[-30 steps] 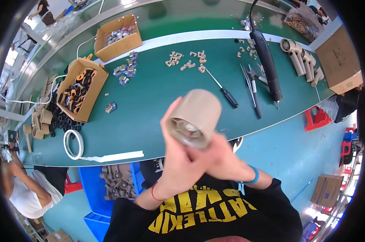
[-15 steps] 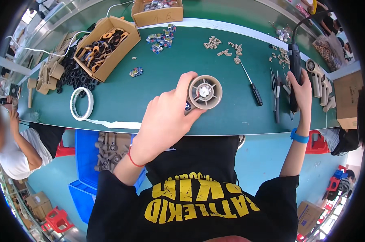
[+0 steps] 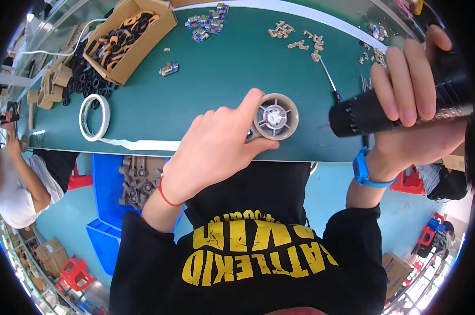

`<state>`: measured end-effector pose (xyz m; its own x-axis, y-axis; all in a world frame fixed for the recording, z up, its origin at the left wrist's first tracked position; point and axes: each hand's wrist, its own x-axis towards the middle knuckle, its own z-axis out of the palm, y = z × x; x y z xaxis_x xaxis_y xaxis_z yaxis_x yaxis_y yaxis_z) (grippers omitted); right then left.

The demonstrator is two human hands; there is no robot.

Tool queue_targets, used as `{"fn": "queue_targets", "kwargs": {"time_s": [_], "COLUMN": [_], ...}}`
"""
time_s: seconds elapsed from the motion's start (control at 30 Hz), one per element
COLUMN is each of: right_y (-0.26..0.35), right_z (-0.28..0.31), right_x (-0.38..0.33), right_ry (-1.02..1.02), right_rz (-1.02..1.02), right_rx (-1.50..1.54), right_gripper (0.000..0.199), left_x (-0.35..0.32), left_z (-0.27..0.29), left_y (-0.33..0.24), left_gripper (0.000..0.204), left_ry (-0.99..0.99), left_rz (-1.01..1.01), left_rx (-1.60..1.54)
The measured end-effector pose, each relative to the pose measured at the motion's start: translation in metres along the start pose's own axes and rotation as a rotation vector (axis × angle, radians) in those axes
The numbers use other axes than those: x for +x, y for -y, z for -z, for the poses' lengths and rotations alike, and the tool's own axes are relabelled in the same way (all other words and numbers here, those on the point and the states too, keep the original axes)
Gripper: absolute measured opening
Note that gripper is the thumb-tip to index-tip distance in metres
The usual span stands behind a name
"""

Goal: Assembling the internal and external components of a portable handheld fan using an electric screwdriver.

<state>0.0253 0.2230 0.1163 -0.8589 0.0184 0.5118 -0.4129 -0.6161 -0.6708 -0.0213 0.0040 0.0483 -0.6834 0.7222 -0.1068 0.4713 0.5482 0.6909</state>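
My left hand (image 3: 211,152) grips a beige round plastic cylinder (image 3: 275,116), holding it upright on the near edge of the green table (image 3: 232,68); its open end shows a grey hub with spokes. My right hand (image 3: 413,100) is closed around a black electric screwdriver (image 3: 395,107), lifted close to the camera, to the right of the cylinder. A blue wristband sits on my right wrist, a red string on my left.
A cardboard box (image 3: 129,39) of orange and black parts stands at the back left, a white tape roll (image 3: 94,116) near the front edge. Small beige parts (image 3: 295,37) and a hand screwdriver (image 3: 329,81) lie behind the cylinder. Blue bins (image 3: 108,184) sit below; another person (image 3: 14,178) at left.
My right hand has picked the black electric screwdriver up from the table's right side and brought it toward the cylinder. My left hand lowered the cylinder onto the table edge.
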Motion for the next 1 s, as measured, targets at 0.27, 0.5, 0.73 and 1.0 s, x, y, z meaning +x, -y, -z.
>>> {"fn": "queue_targets", "kwargs": {"time_s": [0.27,0.5,0.73,1.0], "right_y": [-0.034,-0.045,-0.042,-0.049], "right_z": [-0.003,-0.007,-0.003,0.005], "right_x": [0.026,0.026,0.028,0.025], "right_ry": [0.273,0.298,0.374,0.362], "right_rz": [-0.05,-0.033,-0.098,0.023], "right_rx": [-0.219,-0.283,-0.345,-0.301], "right_gripper": [0.077,0.085,0.079,0.074], "left_x": [-0.002,-0.003,-0.003,-0.001], "left_z": [-0.001,-0.001,0.0,0.0], "left_y": [0.002,0.006,0.004,0.004], "left_gripper": [0.052,0.047,0.046,0.046], "left_ry": [-0.004,-0.02,-0.007,0.003], "left_rz": [-0.013,-0.046,-0.027,-0.029], "left_rx": [0.008,-0.02,-0.025,-0.029]}}
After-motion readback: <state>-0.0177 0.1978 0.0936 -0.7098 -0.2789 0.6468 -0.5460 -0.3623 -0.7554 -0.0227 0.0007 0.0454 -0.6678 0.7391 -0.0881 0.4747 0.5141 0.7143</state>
